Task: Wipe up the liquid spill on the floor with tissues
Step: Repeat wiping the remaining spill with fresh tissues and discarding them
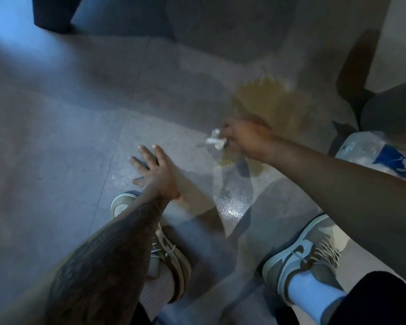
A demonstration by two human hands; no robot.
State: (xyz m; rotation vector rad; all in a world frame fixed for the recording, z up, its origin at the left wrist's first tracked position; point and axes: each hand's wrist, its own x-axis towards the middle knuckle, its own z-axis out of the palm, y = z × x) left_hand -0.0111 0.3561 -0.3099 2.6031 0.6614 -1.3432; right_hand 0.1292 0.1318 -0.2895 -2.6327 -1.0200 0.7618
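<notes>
Reaching forward over the grey speckled tile floor (56, 137), the right hand (246, 139) is closed around a crumpled white tissue wad (215, 140), which sticks out past the fingers toward the left. The wad sits at the near edge of the yellowish-brown liquid spill (270, 104), where a thinner tongue of the puddle runs down toward the person's feet; whether the tissue is pressed against the floor or just above it cannot be told, since the hand is blurred. Wet, glistening patches lie on the tile just below that tongue, between the two shoes.

The left hand (155, 170) is spread wide and empty, fingers splayed and pointing away from the body, palm down on or just above the dry floor, well to the left of the puddle. Its forearm bears dark tattoos.

Below, two grey-and-white laced sneakers show: the left shoe (174, 254) partly hidden by the forearm, the right shoe (302, 252) carrying a swoosh-shaped logo on its side, with a white sock above it. No readable writing appears anywhere.

At the right edge lies a clear plastic bag with blue parts (375, 153), beside a dark rounded object that is too shadowed to identify.
</notes>
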